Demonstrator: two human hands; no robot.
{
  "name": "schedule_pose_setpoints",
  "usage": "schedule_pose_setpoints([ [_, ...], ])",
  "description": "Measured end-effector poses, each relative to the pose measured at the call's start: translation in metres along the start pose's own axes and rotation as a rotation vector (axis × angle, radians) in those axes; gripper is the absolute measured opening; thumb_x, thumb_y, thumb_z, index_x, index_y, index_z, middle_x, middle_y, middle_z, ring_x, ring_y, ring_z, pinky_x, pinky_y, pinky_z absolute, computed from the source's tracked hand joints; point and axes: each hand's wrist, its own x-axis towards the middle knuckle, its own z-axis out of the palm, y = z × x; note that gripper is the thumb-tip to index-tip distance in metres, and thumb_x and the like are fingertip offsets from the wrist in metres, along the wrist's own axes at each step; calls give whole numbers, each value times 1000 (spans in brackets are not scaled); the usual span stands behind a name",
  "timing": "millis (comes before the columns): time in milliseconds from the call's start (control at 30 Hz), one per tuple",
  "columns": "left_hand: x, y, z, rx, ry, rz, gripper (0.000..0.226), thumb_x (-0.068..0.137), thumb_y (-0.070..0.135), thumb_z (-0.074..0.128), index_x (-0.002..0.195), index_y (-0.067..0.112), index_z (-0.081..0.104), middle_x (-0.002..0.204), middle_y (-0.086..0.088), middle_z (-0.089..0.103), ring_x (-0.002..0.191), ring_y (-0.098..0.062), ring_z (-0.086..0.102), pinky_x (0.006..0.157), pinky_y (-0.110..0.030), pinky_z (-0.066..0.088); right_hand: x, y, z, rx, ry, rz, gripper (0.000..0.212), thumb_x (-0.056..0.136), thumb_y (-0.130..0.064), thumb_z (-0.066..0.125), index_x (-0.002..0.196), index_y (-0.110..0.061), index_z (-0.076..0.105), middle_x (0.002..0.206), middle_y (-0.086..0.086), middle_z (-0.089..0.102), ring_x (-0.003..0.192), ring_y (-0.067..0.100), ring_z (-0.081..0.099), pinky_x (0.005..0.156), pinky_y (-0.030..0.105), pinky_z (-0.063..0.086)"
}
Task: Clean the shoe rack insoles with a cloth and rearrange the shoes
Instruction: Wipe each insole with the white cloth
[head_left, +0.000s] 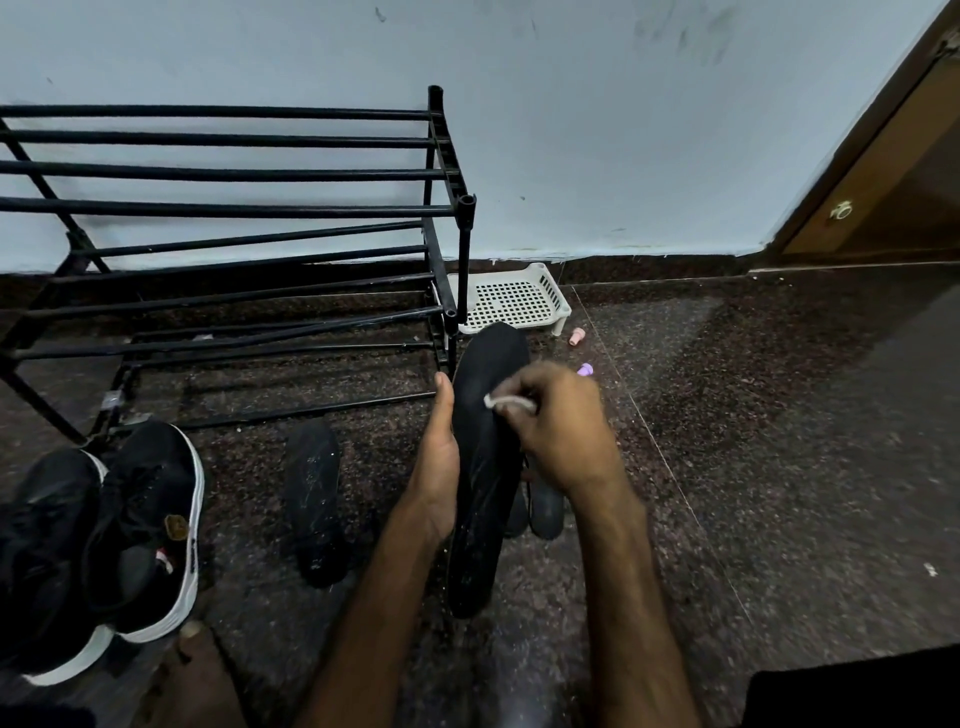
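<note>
Midway, by the look of it. Left hand (436, 467) has its grip closed along the edge of a black insole (485, 467), holding it up off the floor, toe end pointing toward the rack. Right hand (561, 426) has a pinched grip on a small white cloth (506, 401), pressed against the upper half of that insole. Judging from that, wiping is the step in hand.

A second insole (314, 501) lies flat on the floor (727, 415) left of the hands, with pale marks on it; can't tell if it's been wiped.

Shoe rack (234, 208) stands against the wall, every visible tier bare. So rearranging looks not yet done: a pair of black shoes with white soles (145, 530) sits on the floor bottom-left, clear of the rack. Another dark shoe (545, 512) is partly hidden behind the held insole and right wrist.

Other stuff: white plastic tray (511, 301) on the floor just right of the rack, against the skirting. Two small caps near it, one pink (576, 338), one purple (586, 370), the purple one just behind the right hand. Door (883, 182) at far right.

Nothing blocks the rack front. Loose caps and the floor insole sit near the hands, worth minding when shoes go back.
</note>
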Motion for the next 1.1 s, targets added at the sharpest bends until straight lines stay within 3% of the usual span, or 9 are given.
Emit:
schedule_pose_setpoints([
  [100,-1,5,-1,-25,6,25,80,90,70,33,122,5,67,120,-17,67,108,-27,66,96,-38,51,-10,3,12,24,-105,-57,11,79,-10,75,85,-20,76,87,-5,67,82,11,64,81,35,53],
  [233,-3,6,1,28,-12,-21,80,92,73,29,126,10,65,117,-15,68,106,-28,64,86,-41,55,10,0,8,-3,167,-43,12,85,-6,71,94,-12,75,97,1,67,85,13,62,84,30,54],
  [333,-1,5,0,81,-15,-35,83,88,75,33,132,10,59,114,-14,69,93,-26,69,65,-41,59,18,5,-6,-16,291,-17,13,85,-4,70,95,-10,74,99,3,66,89,15,62,86,31,53],
  [500,-5,6,6,6,41,8,84,92,72,29,125,4,64,123,-19,66,109,-29,66,95,-41,53,-5,11,-6,2,-125,-20,12,79,-5,75,82,-16,75,86,-4,67,80,10,63,75,19,47],
  [600,-6,7,7,29,44,-18,83,93,71,23,118,5,66,112,-18,71,95,-28,72,73,-40,61,-7,16,-3,46,-123,16,13,79,-3,74,80,-16,76,83,-5,69,72,6,64,65,11,46],
  [733,-3,12,2,66,6,-68,84,92,73,17,116,8,65,100,-15,74,78,-27,74,47,-39,58,3,17,-1,-40,168,-30,13,80,-2,72,86,-13,74,90,-2,67,82,10,62,80,20,48],
  [900,0,11,-8,63,2,-62,88,88,78,25,115,7,70,106,-20,71,77,-31,70,48,-39,56,-5,19,-4,20,-185,30,16,77,-2,75,79,-17,76,85,-6,70,76,4,65,71,18,51],
  [1000,1,9,-6,81,-23,-95,79,91,72,31,114,8,71,105,-18,71,75,-32,70,46,-39,56,3,16,-5,-22,102,-18,12,80,-3,73,85,-12,76,88,-2,69,78,8,63,73,10,47],
  [1100,1,6,-2,157,-45,-138,70,93,69,39,116,12,71,104,-16,68,82,-32,65,58,-42,55,18,6,-4,-58,343,-32,12,84,-3,69,93,-9,75,96,3,67,86,15,62,83,26,51],
])
